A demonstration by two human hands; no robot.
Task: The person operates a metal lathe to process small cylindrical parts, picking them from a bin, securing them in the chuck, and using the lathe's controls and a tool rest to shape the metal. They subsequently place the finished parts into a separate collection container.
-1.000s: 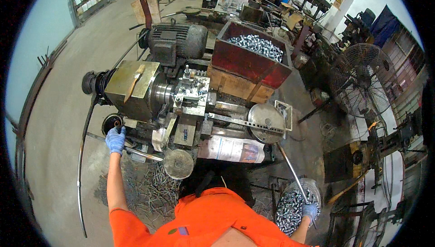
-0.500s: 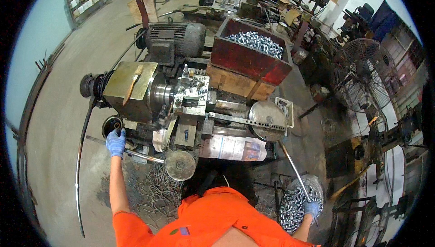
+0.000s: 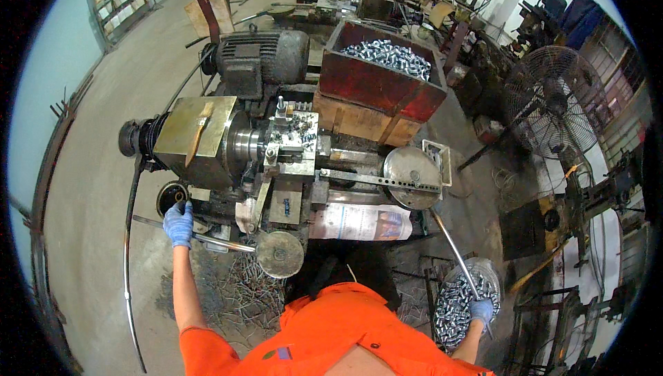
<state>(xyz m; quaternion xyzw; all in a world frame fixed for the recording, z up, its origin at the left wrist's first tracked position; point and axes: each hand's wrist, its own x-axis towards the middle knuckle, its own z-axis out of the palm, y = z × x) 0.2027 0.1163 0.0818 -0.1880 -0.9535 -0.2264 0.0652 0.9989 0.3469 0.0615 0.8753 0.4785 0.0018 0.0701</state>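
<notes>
My left hand (image 3: 178, 225), in a blue glove, is at a round black dish-shaped part (image 3: 166, 200) on the left side of a small lathe (image 3: 245, 145). Its fingers are bent together at the near rim; what they hold there is too dark to make out. On the right, my right hand (image 3: 481, 310), also gloved in blue, is closed round a long metal lever (image 3: 452, 248). That lever slopes down from beside a round metal disc (image 3: 404, 176). Beneath the hand stands a round basin (image 3: 496, 276) heaped with small shiny metal parts (image 3: 452, 321).
A red bin (image 3: 373, 84) of similar metal pieces rests on a wooden box (image 3: 359, 119) behind the lathe. A brush (image 3: 199, 134) lies on the brass-coloured cover. Newspaper (image 3: 359, 222) covers the front bed. A large fan (image 3: 552, 100) stands right; thin scrap (image 3: 245, 290) litters the floor.
The whole view has shifted slightly as my head moved. Both hands keep nearly the same places on the machine.
</notes>
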